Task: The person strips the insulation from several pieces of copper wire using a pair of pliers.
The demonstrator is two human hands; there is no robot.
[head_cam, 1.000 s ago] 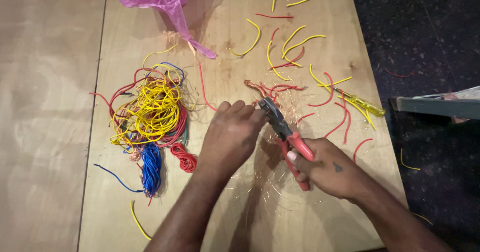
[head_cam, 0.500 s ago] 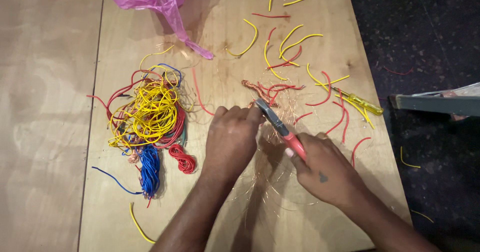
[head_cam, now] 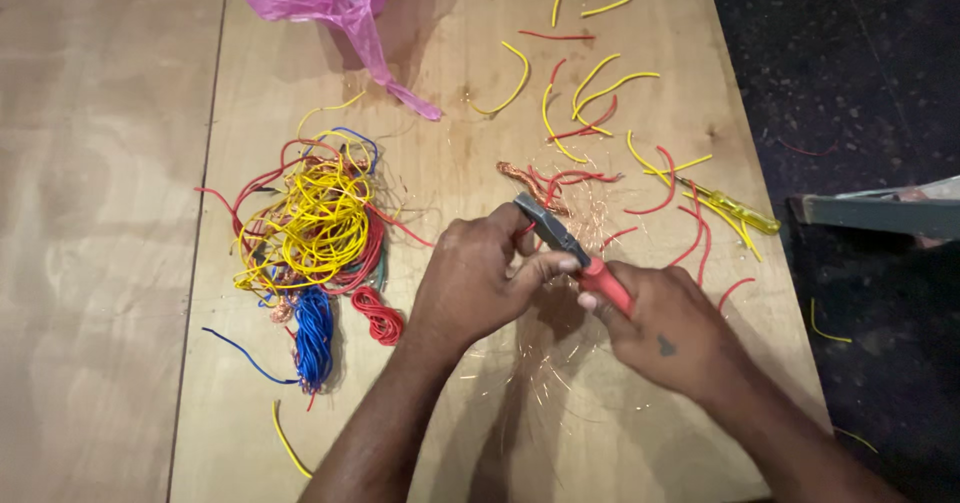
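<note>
Pink plastic bag (head_cam: 330, 3) at the top edge of the board, crumpled, a thin tail trailing down-right. No labels, signs or screens.

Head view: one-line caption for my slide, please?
Right hand grips red-handled pliers against the left hand, beside a tangle of wires on a plywood table.
</note>
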